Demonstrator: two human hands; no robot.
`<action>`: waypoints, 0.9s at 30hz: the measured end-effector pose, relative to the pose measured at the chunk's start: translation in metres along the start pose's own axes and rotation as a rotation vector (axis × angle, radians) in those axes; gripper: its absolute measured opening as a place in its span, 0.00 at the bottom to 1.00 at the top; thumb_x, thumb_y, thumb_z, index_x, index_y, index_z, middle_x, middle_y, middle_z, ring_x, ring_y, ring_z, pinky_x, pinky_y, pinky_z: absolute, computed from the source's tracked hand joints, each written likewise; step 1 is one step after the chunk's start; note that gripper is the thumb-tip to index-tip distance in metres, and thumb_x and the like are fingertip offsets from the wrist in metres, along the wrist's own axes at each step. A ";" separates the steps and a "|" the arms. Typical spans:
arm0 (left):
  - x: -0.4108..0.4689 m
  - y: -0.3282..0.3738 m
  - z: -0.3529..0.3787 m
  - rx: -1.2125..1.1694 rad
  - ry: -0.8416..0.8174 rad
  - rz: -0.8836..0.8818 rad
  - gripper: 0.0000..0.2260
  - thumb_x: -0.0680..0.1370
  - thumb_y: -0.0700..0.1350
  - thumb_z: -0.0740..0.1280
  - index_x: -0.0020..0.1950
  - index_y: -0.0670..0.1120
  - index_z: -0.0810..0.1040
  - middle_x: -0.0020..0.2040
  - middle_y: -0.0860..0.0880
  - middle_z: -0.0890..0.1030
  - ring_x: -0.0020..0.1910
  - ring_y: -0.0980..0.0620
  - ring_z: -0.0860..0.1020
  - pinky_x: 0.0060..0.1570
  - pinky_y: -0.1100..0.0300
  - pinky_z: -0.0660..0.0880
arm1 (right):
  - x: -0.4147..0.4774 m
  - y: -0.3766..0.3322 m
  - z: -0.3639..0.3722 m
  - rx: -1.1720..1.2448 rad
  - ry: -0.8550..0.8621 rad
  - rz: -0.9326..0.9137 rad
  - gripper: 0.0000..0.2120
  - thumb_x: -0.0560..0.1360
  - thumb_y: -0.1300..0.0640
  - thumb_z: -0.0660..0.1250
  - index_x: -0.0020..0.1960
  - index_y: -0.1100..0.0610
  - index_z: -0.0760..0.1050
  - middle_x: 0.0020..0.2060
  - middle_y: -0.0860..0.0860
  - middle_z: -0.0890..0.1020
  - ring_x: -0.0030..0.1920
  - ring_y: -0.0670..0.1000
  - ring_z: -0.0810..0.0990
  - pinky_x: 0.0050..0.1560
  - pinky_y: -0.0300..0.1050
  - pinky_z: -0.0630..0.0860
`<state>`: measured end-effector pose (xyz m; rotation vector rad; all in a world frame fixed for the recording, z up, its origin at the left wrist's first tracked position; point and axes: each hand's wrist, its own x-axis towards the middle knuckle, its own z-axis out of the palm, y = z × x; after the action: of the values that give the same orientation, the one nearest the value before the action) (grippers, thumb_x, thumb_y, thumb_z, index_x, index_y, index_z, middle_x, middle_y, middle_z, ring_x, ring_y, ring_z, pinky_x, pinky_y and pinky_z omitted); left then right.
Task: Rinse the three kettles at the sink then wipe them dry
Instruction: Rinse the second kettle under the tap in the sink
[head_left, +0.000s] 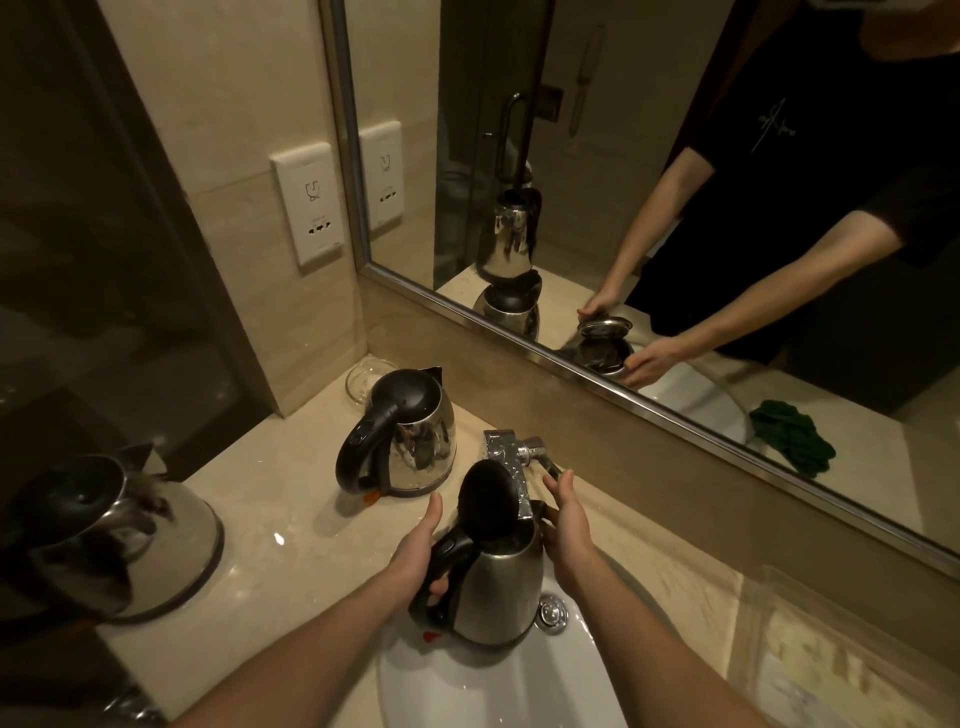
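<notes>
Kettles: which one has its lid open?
The kettle over the sink, held by the left hand: its black lid stands up. The two on the counter are closed.

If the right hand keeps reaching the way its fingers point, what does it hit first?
Probably the chrome faucet lever: the right hand points up at it, fingertips nearly there. Depth is unclear.

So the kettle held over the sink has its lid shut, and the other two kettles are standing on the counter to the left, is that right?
Not quite. In the head view the held kettle has its lid flipped open, not shut. It is over the sink, and the other two kettles do stand on the counter to the left.
</notes>
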<state>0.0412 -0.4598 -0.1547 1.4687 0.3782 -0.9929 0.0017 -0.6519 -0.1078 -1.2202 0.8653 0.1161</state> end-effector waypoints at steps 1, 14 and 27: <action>0.002 -0.001 0.000 0.006 0.004 -0.004 0.35 0.75 0.73 0.52 0.32 0.42 0.71 0.25 0.45 0.70 0.19 0.51 0.68 0.25 0.62 0.66 | 0.001 0.001 0.000 0.000 0.001 0.004 0.31 0.77 0.32 0.47 0.72 0.47 0.67 0.73 0.58 0.64 0.74 0.60 0.60 0.73 0.59 0.54; 0.000 -0.001 0.004 -0.004 0.055 0.004 0.35 0.77 0.72 0.52 0.29 0.42 0.72 0.24 0.45 0.71 0.19 0.50 0.68 0.24 0.62 0.66 | 0.000 0.000 -0.002 0.022 -0.014 0.006 0.32 0.76 0.31 0.48 0.72 0.48 0.68 0.73 0.59 0.65 0.73 0.60 0.62 0.73 0.58 0.55; 0.001 -0.001 0.001 0.007 0.024 -0.002 0.37 0.75 0.74 0.51 0.28 0.42 0.73 0.24 0.44 0.71 0.20 0.50 0.68 0.26 0.60 0.67 | -0.002 -0.002 -0.001 0.019 -0.022 -0.001 0.31 0.78 0.33 0.47 0.72 0.48 0.68 0.72 0.59 0.66 0.73 0.60 0.63 0.72 0.58 0.56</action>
<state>0.0403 -0.4611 -0.1561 1.4881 0.3941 -0.9793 0.0014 -0.6530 -0.1051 -1.1996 0.8453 0.1202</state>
